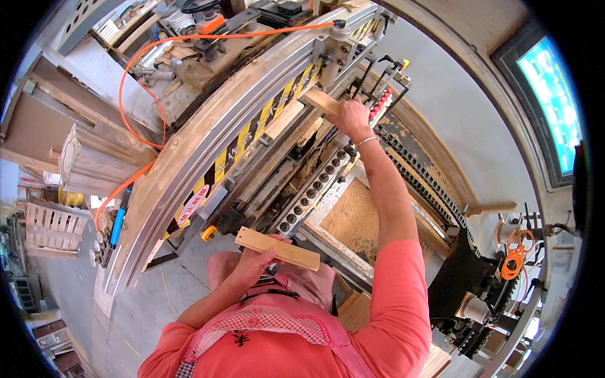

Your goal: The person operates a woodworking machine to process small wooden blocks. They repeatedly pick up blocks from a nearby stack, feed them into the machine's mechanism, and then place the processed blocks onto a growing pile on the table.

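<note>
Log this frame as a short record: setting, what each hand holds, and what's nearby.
setting: woodworking machine with a striped rail, sawdust below
left hand: holds a short wooden block near the body
right hand: arm stretched out, grips a second wooden piece at the machine
nearby: orange hose, row of drill heads, stacked wooden parts

I see two short, flat blocks of pale wood. The near wood block (278, 248) sits level in my left hand (255, 261), close to my chest. The far wood block (321, 101) is tilted, gripped by my outstretched right hand (350, 118) against the machine's striped rail (252, 126).
</note>
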The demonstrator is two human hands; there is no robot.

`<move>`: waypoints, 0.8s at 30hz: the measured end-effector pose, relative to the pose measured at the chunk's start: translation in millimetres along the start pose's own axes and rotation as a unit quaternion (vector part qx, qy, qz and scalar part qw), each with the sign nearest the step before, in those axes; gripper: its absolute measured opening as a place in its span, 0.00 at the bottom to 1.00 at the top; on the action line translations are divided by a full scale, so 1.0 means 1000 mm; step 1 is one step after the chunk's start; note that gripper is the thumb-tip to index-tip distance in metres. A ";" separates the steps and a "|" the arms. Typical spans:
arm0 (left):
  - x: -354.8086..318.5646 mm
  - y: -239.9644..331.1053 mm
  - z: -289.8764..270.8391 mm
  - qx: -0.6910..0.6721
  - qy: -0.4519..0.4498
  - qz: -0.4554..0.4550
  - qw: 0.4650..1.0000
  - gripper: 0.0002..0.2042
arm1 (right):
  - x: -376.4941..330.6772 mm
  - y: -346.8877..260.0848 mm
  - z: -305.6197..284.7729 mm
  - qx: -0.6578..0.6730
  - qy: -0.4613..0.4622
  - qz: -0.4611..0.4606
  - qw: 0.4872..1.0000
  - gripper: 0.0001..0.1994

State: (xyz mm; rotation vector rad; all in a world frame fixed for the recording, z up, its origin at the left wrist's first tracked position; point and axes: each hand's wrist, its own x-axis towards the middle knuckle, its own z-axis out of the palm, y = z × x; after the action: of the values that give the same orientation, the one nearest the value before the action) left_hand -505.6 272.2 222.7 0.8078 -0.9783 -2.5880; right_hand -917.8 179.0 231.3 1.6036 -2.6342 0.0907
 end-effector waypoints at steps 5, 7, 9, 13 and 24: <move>0.003 -0.001 0.006 -0.006 0.004 -0.007 1.000 0.20 | 0.006 -0.006 -0.003 0.002 0.013 -0.022 1.000 0.25; 0.006 -0.007 0.002 -0.012 -0.003 -0.007 1.000 0.20 | 0.007 -0.005 -0.004 -0.003 -0.005 -0.032 0.999 0.24; 0.007 -0.011 0.001 -0.010 -0.008 -0.012 1.000 0.22 | 0.007 -0.004 -0.005 -0.008 -0.010 -0.039 0.999 0.24; 0.008 -0.009 0.003 0.000 -0.002 -0.021 1.000 0.26 | 0.008 -0.005 -0.005 -0.011 -0.007 -0.038 0.999 0.24; 0.014 -0.010 0.026 -0.005 -0.013 0.019 1.000 0.18 | 0.008 0.001 0.005 0.004 0.044 -0.044 0.998 0.23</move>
State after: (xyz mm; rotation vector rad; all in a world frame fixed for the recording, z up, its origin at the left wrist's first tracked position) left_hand -533.0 287.8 226.5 0.7473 -0.9766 -2.5763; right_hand -922.4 171.7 227.3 1.6746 -2.4971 0.1651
